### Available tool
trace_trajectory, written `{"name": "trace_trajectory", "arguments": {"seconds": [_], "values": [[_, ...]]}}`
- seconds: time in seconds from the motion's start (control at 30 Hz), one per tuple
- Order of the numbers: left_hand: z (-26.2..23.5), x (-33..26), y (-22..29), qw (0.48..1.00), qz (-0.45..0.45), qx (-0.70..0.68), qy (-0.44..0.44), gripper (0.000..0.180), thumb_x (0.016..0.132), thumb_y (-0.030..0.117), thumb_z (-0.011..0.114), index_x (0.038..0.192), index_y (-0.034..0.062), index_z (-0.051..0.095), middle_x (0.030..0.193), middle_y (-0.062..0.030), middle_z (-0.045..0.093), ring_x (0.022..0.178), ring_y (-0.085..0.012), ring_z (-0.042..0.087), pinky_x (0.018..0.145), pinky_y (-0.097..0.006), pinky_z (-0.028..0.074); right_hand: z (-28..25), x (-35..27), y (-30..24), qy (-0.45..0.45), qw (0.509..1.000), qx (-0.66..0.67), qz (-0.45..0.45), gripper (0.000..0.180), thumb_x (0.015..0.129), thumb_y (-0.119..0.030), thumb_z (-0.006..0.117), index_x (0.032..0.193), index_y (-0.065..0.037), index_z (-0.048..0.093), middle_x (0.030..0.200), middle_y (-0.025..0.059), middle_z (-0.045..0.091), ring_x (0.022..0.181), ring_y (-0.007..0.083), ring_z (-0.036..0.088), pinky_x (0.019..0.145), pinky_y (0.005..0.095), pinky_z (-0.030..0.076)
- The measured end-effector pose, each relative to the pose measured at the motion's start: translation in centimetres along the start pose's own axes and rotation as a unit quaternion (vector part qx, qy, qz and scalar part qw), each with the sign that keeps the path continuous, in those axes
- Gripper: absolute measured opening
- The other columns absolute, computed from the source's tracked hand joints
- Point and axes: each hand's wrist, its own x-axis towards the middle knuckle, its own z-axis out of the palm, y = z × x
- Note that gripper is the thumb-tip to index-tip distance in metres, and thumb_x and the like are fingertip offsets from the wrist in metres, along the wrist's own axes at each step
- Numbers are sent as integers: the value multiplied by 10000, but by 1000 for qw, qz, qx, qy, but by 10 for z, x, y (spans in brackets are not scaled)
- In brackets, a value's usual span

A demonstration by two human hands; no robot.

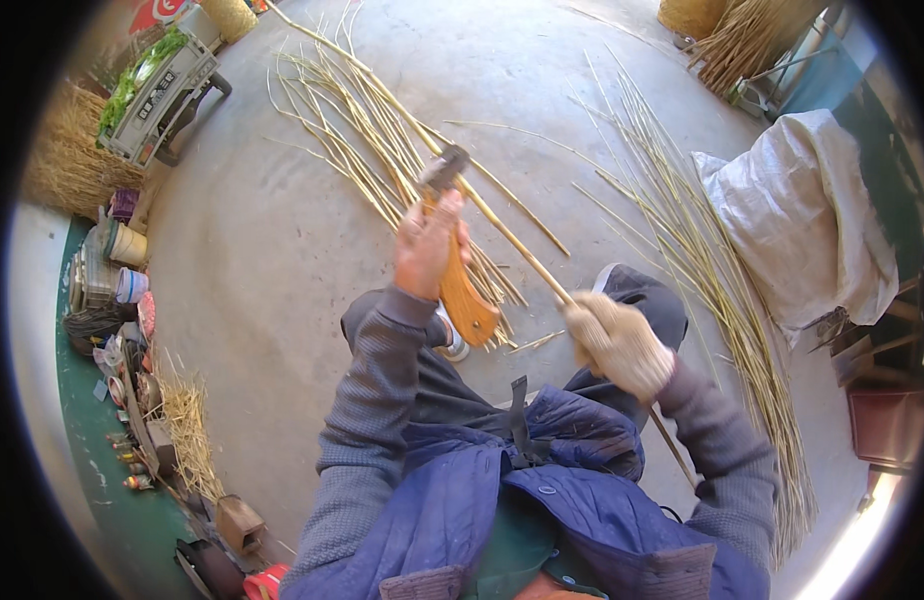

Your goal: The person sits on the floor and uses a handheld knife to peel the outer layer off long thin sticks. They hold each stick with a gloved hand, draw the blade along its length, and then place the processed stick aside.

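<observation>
My bare left hand (422, 245) is closed around the curved wooden handle of a hatchet (468, 295). Its dark metal head, slightly blurred, overlaps a long pale rod (517, 243); whether they touch I cannot tell. The rod runs diagonally from the far left toward my right side. My right hand (620, 345), in a cream knitted glove, grips it near my right knee, and its lower end passes beneath my right forearm. Beyond my left hand, a loose bundle of thin rods (367, 140) lies on the floor.
A second spread of long thin rods (697, 235) lies on the right, beside a white woven sack (807, 215). Along the left wall stand containers, clutter and straw (187, 425). A small cart with greenery (167, 95) is at the far left, and brown stalks (757, 45) are at the far right.
</observation>
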Motion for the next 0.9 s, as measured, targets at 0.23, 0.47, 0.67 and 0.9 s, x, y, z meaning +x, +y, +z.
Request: {"name": "trace_trajectory", "arguments": {"seconds": [0.23,0.47,0.67,0.9], "values": [[2,-2,-16,998,-27,61,19,304,1053,336,707,1111,44,647,703,-12,610,528,-87,581,458,-231,474,27,34,33,57,957,-205,-199,236,1102,-258,537,1183,-85,676,887,161,665,694,306,698,602,417,550],[-118,84,-7,984,7,9,180,289,1038,351,721,1047,64,683,721,0,596,552,-98,572,483,-237,472,13,-135,131,-64,925,-355,-121,188,1056,-207,576,1126,-85,700,814,119,689,650,280,697,555,414,544],[-88,71,-18,990,-15,4,140,265,1043,338,723,1058,77,680,725,-8,596,549,-103,565,482,-239,478,-1,-127,92,-68,990,-6,123,317,1094,-331,573,1193,-48,675,713,84,661,626,191,686,597,371,560],[9,-4,-39,999,-42,0,27,257,1065,322,693,1100,70,659,724,-1,591,547,-101,560,493,-235,476,9,40,-10,-50,996,43,60,367,1129,-345,495,1269,-37,640,735,111,680,650,212,681,647,360,553]]}}
